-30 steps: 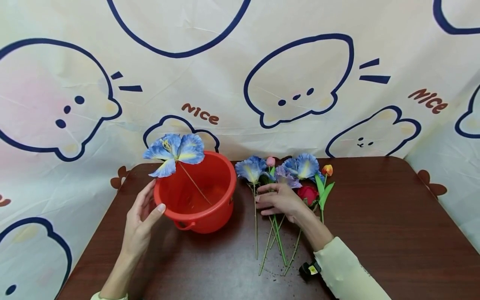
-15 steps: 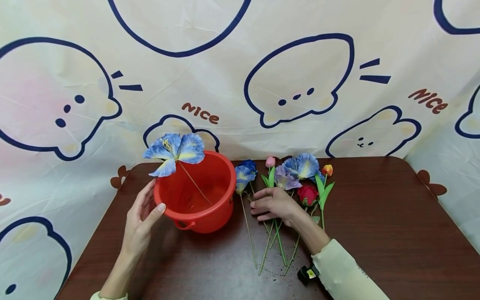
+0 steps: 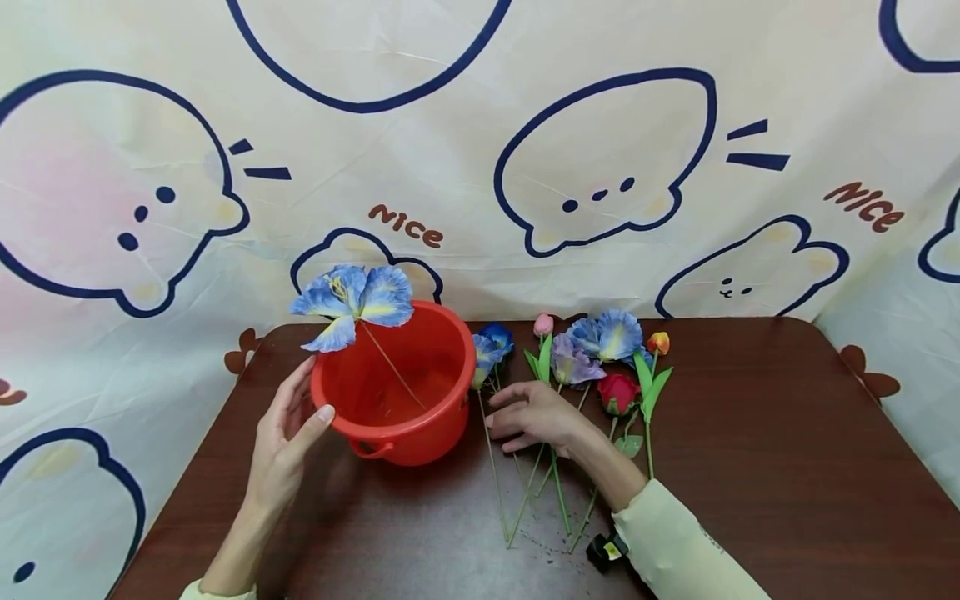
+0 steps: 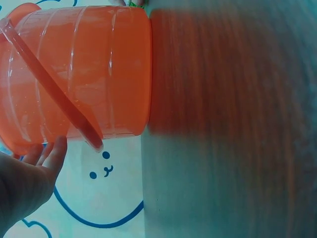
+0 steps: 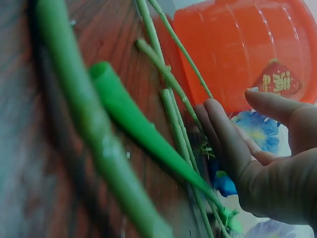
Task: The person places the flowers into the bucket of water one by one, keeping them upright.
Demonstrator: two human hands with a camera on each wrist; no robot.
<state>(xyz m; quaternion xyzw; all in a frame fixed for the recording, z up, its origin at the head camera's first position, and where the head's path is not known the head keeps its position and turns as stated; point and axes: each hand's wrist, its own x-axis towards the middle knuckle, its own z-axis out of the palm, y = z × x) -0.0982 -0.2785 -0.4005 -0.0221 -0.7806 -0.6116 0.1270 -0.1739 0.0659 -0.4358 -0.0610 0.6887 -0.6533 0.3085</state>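
My left hand (image 3: 281, 450) touches the left side of the red bucket (image 3: 408, 440), its thumb at the rim and its fingers along the outer wall. One blue artificial flower (image 3: 352, 304) leans in the bucket, its bloom over the far left rim. To the right, my right hand (image 3: 538, 421) reaches low over the table with fingers spread. Its fingertips are right at the thin stem (image 3: 491, 467) of another blue flower (image 3: 483, 357), whose bloom is partly hidden by the bucket. In the right wrist view, thumb and index finger (image 5: 225, 126) stand apart beside that stem.
Right of the bucket lie a dark blue flower (image 3: 498, 336), a pink tulip (image 3: 543, 325), a purple flower (image 3: 573, 362), a large blue flower (image 3: 611, 336), a red rose (image 3: 618, 393) and an orange tulip (image 3: 658, 342). A patterned cloth (image 3: 450, 167) hangs behind the brown table (image 3: 765, 450).
My right hand has moved left toward the bucket. The blue flower beside it has slid and turned left, partly behind the bucket, uncovering the dark blue bloom. My left hand stays at the bucket.
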